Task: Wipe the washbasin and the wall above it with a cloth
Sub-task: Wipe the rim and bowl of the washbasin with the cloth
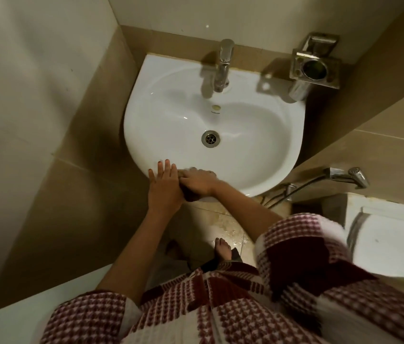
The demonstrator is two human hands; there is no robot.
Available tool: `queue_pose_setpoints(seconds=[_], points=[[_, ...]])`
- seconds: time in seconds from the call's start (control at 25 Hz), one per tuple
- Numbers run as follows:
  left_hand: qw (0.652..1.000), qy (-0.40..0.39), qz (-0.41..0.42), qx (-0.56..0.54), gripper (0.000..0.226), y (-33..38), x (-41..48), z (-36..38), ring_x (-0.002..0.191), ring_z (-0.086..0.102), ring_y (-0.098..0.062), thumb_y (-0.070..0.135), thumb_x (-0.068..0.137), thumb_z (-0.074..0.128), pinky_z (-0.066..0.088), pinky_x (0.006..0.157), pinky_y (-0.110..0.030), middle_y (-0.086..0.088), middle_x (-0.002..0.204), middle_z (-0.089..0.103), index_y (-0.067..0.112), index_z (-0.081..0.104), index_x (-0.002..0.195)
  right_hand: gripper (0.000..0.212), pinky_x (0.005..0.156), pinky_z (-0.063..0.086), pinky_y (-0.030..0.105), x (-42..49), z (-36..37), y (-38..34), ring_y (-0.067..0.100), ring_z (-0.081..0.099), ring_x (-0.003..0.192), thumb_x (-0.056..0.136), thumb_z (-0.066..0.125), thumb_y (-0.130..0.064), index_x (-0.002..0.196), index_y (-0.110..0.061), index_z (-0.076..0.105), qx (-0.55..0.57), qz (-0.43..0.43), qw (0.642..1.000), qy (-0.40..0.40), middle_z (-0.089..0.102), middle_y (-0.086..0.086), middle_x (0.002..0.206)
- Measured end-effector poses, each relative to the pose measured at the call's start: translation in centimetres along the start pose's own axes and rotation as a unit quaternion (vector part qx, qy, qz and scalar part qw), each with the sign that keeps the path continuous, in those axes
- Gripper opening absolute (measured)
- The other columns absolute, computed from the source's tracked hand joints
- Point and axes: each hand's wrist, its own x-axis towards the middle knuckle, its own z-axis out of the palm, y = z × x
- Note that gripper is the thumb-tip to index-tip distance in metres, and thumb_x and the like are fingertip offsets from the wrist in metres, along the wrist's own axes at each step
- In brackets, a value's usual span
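The white washbasin (258, 135) is fixed in a corner, seen from above, with a chrome tap (223, 65) at its back and a drain (210, 138) in the bowl. My left hand (165, 187) lies flat on the front rim, fingers spread, holding nothing. My right hand (199, 182) is beside it on the same rim, fingers curled and blurred, touching the left hand. A small dark piece of cloth (190, 197) shows under its palm; the rest is hidden. The beige wall (220, 13) rises behind the tap.
A chrome holder with a cup (315, 68) is mounted at the basin's back right. A spray hose (347, 175) hangs on the right wall above a white toilet (389, 234). The tiled floor (223, 224) under the basin is wet, with my bare foot (222, 249) on it.
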Motion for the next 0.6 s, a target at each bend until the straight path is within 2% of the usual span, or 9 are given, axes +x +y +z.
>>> queue_pose_setpoints(seconds=[0.12, 0.24, 0.32, 0.44, 0.52, 0.6], points=[[0.999, -0.02, -0.02, 0.016, 0.056, -1.2, 0.6, -0.9, 0.144, 0.008, -0.034, 0.021, 0.094, 0.037, 0.008, 0.115, -0.053, -0.017, 0.155, 0.017, 0.004, 0.017, 0.144, 0.045, 0.102, 0.032, 0.042, 0.8, 0.7, -1.5, 0.031, 0.044, 0.126, 0.101, 0.03, -0.033, 0.142, -0.018, 0.038, 0.03, 0.0, 0.999, 0.031, 0.046, 0.014, 0.142], [0.998, -0.055, 0.036, 0.015, 0.052, 0.1, 0.8, -1.2, 0.145, 0.007, -0.032, 0.017, 0.094, 0.033, 0.004, 0.116, -0.052, -0.014, 0.155, 0.018, 0.005, 0.02, 0.143, 0.048, 0.099, 0.037, 0.046, -0.8, 0.4, 0.5, 0.033, 0.049, 0.118, 0.098, 0.03, -0.042, 0.136, -0.018, 0.044, -0.012, 0.002, 0.999, 0.029, 0.051, 0.014, 0.133], [0.991, -0.072, 0.114, 0.016, 0.051, 1.9, 0.8, -1.3, 0.145, 0.009, -0.029, 0.014, 0.094, 0.034, 0.003, 0.116, -0.05, -0.011, 0.155, 0.02, 0.007, 0.022, 0.143, 0.049, 0.092, 0.041, 0.047, -2.9, -0.3, 2.8, 0.032, 0.053, 0.109, 0.095, 0.03, -0.051, 0.127, -0.02, 0.051, -0.076, 0.022, 0.997, 0.027, 0.057, 0.012, 0.119], [0.971, -0.109, 0.214, 0.018, 0.048, 5.4, 1.1, -1.5, 0.144, 0.012, -0.029, 0.009, 0.094, 0.029, 0.004, 0.116, -0.048, -0.011, 0.154, 0.023, 0.006, 0.024, 0.142, 0.058, 0.085, 0.039, 0.045, -7.2, -2.6, 7.7, 0.027, 0.055, 0.095, 0.088, 0.026, -0.068, 0.111, -0.024, 0.056, -0.19, 0.056, 0.98, 0.021, 0.061, 0.006, 0.099], [0.967, -0.124, 0.222, 0.025, 0.046, 7.5, 1.5, -1.3, 0.144, 0.012, -0.029, 0.01, 0.096, 0.025, 0.004, 0.116, -0.047, -0.013, 0.154, 0.022, 0.003, 0.024, 0.142, 0.063, 0.089, 0.036, 0.047, -9.5, -5.0, 10.9, 0.026, 0.054, 0.095, 0.084, 0.02, -0.07, 0.104, -0.024, 0.058, -0.283, 0.091, 0.954, 0.025, 0.061, 0.004, 0.095], [0.976, -0.125, 0.175, 0.019, 0.046, 8.9, 1.8, -0.7, 0.144, 0.011, -0.03, 0.016, 0.097, 0.023, 0.003, 0.117, -0.048, -0.014, 0.154, 0.021, 0.001, 0.024, 0.141, 0.066, 0.094, 0.031, 0.05, -10.4, -7.1, 13.1, 0.027, 0.05, 0.106, 0.083, 0.018, -0.068, 0.109, -0.023, 0.059, -0.344, 0.13, 0.929, 0.032, 0.059, 0.008, 0.107]])
